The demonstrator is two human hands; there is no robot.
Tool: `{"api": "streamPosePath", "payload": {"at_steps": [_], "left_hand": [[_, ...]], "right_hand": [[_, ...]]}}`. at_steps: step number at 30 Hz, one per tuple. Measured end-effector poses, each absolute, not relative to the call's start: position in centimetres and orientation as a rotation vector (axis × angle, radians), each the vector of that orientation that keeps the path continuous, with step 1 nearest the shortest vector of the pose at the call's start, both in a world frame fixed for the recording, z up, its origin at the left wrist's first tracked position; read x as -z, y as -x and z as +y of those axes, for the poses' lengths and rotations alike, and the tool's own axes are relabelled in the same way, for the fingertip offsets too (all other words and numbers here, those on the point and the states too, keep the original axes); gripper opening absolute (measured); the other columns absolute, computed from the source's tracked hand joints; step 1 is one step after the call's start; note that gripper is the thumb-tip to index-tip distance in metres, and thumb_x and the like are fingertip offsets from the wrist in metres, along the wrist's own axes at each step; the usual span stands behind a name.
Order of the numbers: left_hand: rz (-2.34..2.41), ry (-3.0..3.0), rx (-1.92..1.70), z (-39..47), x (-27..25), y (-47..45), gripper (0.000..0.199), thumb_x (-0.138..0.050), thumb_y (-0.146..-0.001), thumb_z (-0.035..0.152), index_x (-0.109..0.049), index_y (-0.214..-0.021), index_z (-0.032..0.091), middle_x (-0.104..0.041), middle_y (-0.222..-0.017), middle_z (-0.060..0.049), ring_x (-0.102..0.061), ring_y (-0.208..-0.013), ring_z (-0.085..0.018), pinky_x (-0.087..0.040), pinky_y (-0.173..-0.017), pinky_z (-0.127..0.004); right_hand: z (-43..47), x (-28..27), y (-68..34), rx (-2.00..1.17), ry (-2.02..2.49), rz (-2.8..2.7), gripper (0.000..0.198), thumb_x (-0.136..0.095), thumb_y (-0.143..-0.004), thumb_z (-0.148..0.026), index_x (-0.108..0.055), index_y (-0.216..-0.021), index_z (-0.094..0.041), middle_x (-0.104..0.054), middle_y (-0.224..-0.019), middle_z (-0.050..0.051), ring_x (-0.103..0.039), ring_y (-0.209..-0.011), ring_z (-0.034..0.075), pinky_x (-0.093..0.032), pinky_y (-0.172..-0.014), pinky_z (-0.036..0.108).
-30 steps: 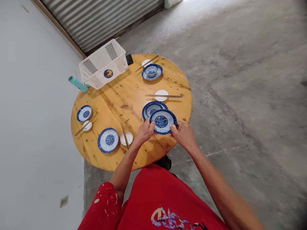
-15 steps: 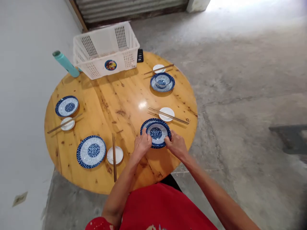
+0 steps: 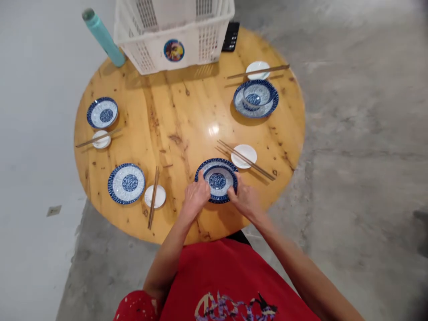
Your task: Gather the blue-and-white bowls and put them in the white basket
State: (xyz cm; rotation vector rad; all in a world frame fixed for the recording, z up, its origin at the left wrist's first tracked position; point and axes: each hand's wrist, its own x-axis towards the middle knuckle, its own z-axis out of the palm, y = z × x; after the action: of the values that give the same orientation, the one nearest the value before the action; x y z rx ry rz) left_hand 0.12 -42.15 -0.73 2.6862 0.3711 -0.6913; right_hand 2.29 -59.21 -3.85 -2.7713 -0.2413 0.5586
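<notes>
A small blue-and-white bowl [image 3: 217, 181] sits over a larger blue-rimmed plate [image 3: 216, 162] near the front edge of the round table. My left hand [image 3: 198, 192] grips the bowl's left rim, its index finger reaching over the plate's edge. On the opposite side my right hand [image 3: 244, 196] has the rim between thumb and fingers; it is slightly blurred. Whether the bowl rests fully on the plate, I cannot tell. Just behind the right hand, a pair of chopsticks [image 3: 247, 160] lies across a small white dish [image 3: 250, 153].
On the wooden table [image 3: 180, 111] stand another plate [image 3: 126, 183], a bowl [image 3: 102, 113] at far left, and a bowl on a plate [image 3: 256, 99] at back right, each near a white dish with chopsticks. A white basket [image 3: 174, 49], teal bottle [image 3: 103, 38] and black object [image 3: 230, 37] stand behind.
The bowl has shifted slightly left and sits more centrally over the plate, both hands still on its rim. My view has tipped down, so the basket sits higher in the picture.
</notes>
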Motion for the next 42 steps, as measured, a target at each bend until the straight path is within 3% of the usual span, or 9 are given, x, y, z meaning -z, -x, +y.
{"api": "streamPosePath", "payload": {"at_steps": [4, 8, 13, 16, 19, 26, 33, 37, 42], "left_hand": [[0.506, -2.656, 0.713, -42.5, 0.5, 0.0, 0.056, -0.034, -0.105, 0.026, -0.037, -0.158, 0.008, -0.075, -0.117, -0.021, -0.074, -0.108, -0.032, -0.053, -0.094, -0.038], [0.625, -2.631, 0.688, -42.8, 0.6, 0.1, 0.053, -0.035, -0.106, 0.028, -0.042, -0.156, 0.012, -0.072, -0.127, -0.020, -0.072, -0.113, -0.031, -0.051, -0.098, -0.039], [0.793, -2.587, 0.665, -43.3, 0.9, 0.7, 0.053, -0.039, -0.106, 0.039, -0.049, -0.151, 0.012, -0.070, -0.132, -0.020, -0.068, -0.121, -0.032, -0.048, -0.101, -0.039], [0.888, -2.539, 0.659, -43.6, 0.8, 1.1, 0.051, -0.040, -0.105, 0.045, -0.056, -0.143, 0.014, -0.072, -0.127, -0.019, -0.069, -0.118, -0.032, -0.049, -0.096, -0.037], [0.931, -2.441, 0.647, -43.9, 1.0, 1.5, 0.045, -0.039, -0.106, 0.045, -0.063, -0.130, 0.016, -0.076, -0.114, -0.017, -0.072, -0.111, -0.032, -0.049, -0.090, -0.036], [0.911, -2.208, 0.480, -44.4, 3.0, 2.7, 0.043, -0.036, -0.104, 0.048, -0.068, -0.105, 0.019, -0.076, -0.095, -0.011, -0.072, -0.094, -0.029, -0.048, -0.077, -0.033], [0.970, -2.098, 0.411, -45.2, 2.9, 3.1, 0.041, -0.037, -0.103, 0.049, -0.065, -0.101, 0.019, -0.073, -0.085, -0.007, -0.070, -0.082, -0.024, -0.048, -0.074, -0.030], [0.975, -2.078, 0.381, -45.6, 2.4, 2.8, 0.041, -0.038, -0.102, 0.049, -0.065, -0.095, 0.019, -0.071, -0.084, -0.006, -0.068, -0.083, -0.023, -0.048, -0.076, -0.030], [0.978, -2.069, 0.324, -45.6, 3.1, 2.8, 0.040, -0.039, -0.101, 0.048, -0.064, -0.089, 0.019, -0.070, -0.088, -0.008, -0.067, -0.088, -0.024, -0.050, -0.084, -0.034]], "right_hand": [[-59.4, 3.6, -2.5, -0.710, 2.716, -0.401, 0.063, -0.042, -0.100, -0.033, -0.040, -0.154, -0.002, -0.076, -0.090, 0.020, -0.075, -0.078, 0.033, -0.053, -0.069, 0.037], [-61.5, 3.0, -5.7, -0.627, 2.612, -0.438, 0.055, -0.047, -0.100, -0.042, -0.055, -0.144, -0.009, -0.077, -0.087, 0.015, -0.075, -0.080, 0.031, -0.052, -0.070, 0.034], [-65.0, 2.5, -18.0, -0.325, 2.317, -0.068, 0.031, -0.051, -0.096, -0.033, -0.068, -0.112, -0.012, -0.074, -0.077, 0.008, -0.069, -0.068, 0.019, -0.049, -0.064, 0.025], [-65.4, 3.0, -25.8, -0.309, 2.004, 0.223, 0.017, -0.056, -0.094, -0.026, -0.064, -0.089, -0.013, -0.071, -0.076, 0.007, -0.059, -0.051, 0.011, -0.043, -0.050, 0.020], [-64.8, 3.9, -30.8, -0.287, 1.814, 0.425, 0.020, -0.057, -0.094, -0.020, -0.058, -0.075, -0.014, -0.066, -0.067, 0.005, -0.054, -0.045, 0.009, -0.041, -0.043, 0.018], [-62.6, 5.8, -34.8, -0.297, 1.755, 0.589, 0.007, -0.058, -0.094, -0.016, -0.062, -0.090, -0.012, -0.058, -0.054, 0.000, -0.056, -0.046, 0.013, -0.045, -0.040, 0.019], [-62.7, 4.4, -33.7, -0.265, 1.878, 0.580, 0.007, -0.047, -0.096, -0.006, -0.052, -0.094, -0.009, -0.055, -0.066, -0.001, -0.059, -0.052, 0.008, -0.046, -0.052, 0.018], [-63.6, 3.3, -30.6, -0.267, 1.947, 0.405, 0.009, -0.048, -0.095, -0.008, -0.050, -0.087, -0.010, -0.059, -0.072, 0.005, -0.059, -0.057, 0.005, -0.042, -0.056, 0.020], [-64.1, 1.3, -23.6, -0.509, 1.911, 0.132, 0.019, -0.054, -0.090, -0.006, -0.055, -0.072, -0.010, -0.060, -0.060, 0.007, -0.051, -0.047, 0.006, -0.041, -0.052, 0.022]]}}
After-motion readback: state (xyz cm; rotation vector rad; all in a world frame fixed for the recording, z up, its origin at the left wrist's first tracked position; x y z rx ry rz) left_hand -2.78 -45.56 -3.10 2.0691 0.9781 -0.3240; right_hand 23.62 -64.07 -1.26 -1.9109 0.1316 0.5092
